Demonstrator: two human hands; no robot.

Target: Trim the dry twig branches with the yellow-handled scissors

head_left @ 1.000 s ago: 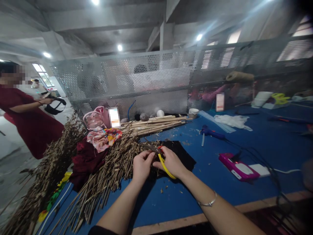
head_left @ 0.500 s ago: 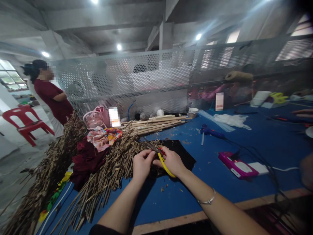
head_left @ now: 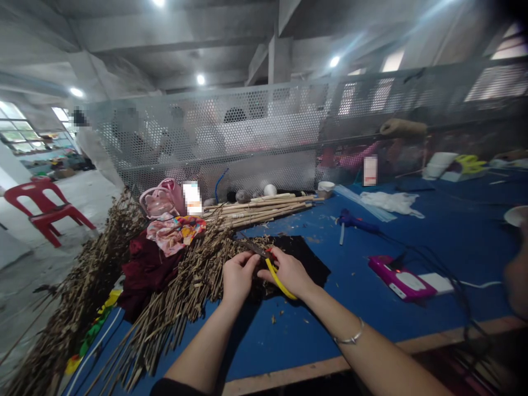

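My right hand (head_left: pixel 291 273) is wrapped round pruning shears with yellow handles (head_left: pixel 277 278) and a red part near the pivot. Their dark blades (head_left: pixel 252 246) point up and left over the dried stems. Close beside the blades, my left hand (head_left: pixel 238 273) is pinched closed; what its fingertips hold is too small and hidden to name. Under and left of both hands lies a large bundle of brown dried plant stems (head_left: pixel 193 275), partly on a black cloth (head_left: pixel 307 256). Small plant scraps lie on the blue table (head_left: pixel 350 330).
A maroon cloth (head_left: pixel 144 275) and a pink bag (head_left: pixel 159 203) lie left, near pale sticks (head_left: pixel 264 209). At right are a blue glue gun (head_left: pixel 350 219), a magenta device (head_left: pixel 398 278) and cables. A mesh partition (head_left: pixel 264 132) stands behind. A co-worker's blurred hand (head_left: pixel 517 286) shows at the right edge.
The person in dark red at the left has gone from view, and a person in white shows there. My left hand and the shears have shifted slightly left.
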